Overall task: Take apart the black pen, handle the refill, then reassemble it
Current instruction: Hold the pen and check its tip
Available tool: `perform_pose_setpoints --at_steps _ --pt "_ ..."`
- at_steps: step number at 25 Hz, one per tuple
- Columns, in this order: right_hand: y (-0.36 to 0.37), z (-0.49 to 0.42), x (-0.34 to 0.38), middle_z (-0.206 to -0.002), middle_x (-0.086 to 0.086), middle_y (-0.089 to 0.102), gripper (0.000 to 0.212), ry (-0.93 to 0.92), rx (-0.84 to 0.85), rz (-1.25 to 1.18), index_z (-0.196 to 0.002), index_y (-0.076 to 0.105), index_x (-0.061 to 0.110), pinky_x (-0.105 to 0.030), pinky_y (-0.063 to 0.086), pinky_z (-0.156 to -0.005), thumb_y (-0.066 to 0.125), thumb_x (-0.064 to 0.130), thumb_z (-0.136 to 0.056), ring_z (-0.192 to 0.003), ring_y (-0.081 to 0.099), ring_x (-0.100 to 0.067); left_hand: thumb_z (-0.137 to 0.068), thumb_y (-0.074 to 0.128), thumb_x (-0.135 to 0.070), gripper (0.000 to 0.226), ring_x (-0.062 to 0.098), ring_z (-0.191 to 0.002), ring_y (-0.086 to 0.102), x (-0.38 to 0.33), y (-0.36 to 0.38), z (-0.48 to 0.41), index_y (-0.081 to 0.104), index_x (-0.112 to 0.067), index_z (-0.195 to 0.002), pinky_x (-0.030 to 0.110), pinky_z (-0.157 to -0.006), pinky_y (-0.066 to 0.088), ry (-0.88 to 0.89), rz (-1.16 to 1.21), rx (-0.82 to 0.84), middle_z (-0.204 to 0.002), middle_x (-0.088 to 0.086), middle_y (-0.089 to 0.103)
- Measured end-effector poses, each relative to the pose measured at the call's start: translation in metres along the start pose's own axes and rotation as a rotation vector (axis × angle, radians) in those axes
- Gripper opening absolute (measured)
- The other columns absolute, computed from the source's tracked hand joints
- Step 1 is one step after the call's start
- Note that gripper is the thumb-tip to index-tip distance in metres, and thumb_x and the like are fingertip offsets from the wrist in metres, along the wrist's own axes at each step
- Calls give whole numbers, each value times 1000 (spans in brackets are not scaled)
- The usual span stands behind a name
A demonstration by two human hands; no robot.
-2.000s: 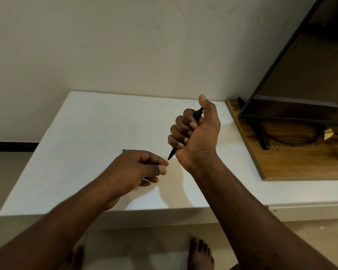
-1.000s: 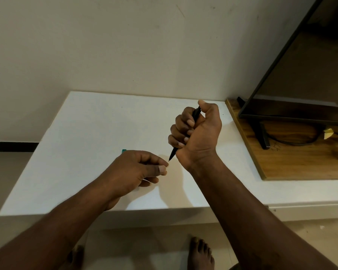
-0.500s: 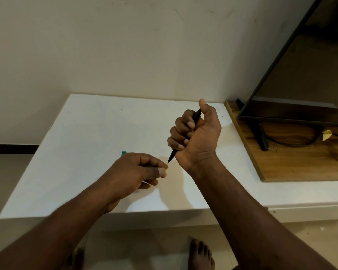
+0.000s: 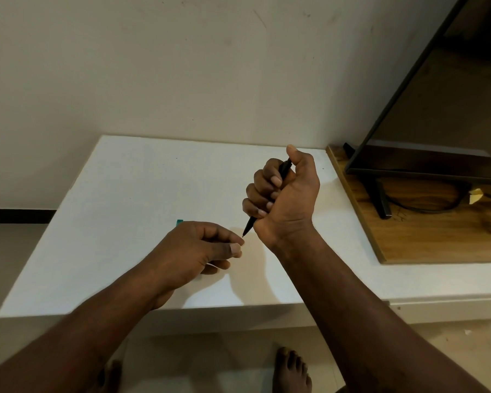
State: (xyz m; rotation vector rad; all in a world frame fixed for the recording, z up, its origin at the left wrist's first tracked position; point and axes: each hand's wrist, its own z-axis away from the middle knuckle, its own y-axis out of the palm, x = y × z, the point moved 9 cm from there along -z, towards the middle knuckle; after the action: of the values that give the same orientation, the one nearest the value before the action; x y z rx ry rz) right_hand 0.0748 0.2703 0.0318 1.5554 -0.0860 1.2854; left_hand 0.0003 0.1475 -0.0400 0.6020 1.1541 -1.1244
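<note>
- Plainly, the right hand (image 4: 284, 197) is fisted round the black pen (image 4: 283, 169), thumb up beside its top end, above the white table (image 4: 119, 194).
- The pen slants, its fine tip pointing down-left.
- The left hand (image 4: 199, 251) curls, thumb pressed to forefinger, just beside that tip; a thin white piece (image 4: 212, 265) shows under its fingers.
- The hands are close but not touching.
- A small teal object (image 4: 179, 222) peeks out behind the left hand.

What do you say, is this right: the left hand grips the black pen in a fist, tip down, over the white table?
Not quite. The head view shows the right hand gripping the black pen in a fist, tip down, over the white table. The left hand pinches a thin white stick.
</note>
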Motion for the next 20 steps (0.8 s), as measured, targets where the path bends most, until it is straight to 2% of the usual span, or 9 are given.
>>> perform_pose_setpoints --at_steps 14,20 --pt "0 0 2 -48 5 20 55 -1 -6 9 -55 31 19 -21 13 -43 38 48 -102 -42 10 -12 -92 75 -25 9 12 -84 78 -1 2 -1 82 -31 -94 24 -70 59 0 -4 1 -91 -11 82" --pt "0 0 5 -49 4 21 53 -27 6 17 -56 30 18 -21 13 -44 37 45 -101 -42 11 -13 -93 73 -24 12 14 -86 79 -3 3 1 80 -30 -102 25 -72 60 3 20 10 -93 -10 82"
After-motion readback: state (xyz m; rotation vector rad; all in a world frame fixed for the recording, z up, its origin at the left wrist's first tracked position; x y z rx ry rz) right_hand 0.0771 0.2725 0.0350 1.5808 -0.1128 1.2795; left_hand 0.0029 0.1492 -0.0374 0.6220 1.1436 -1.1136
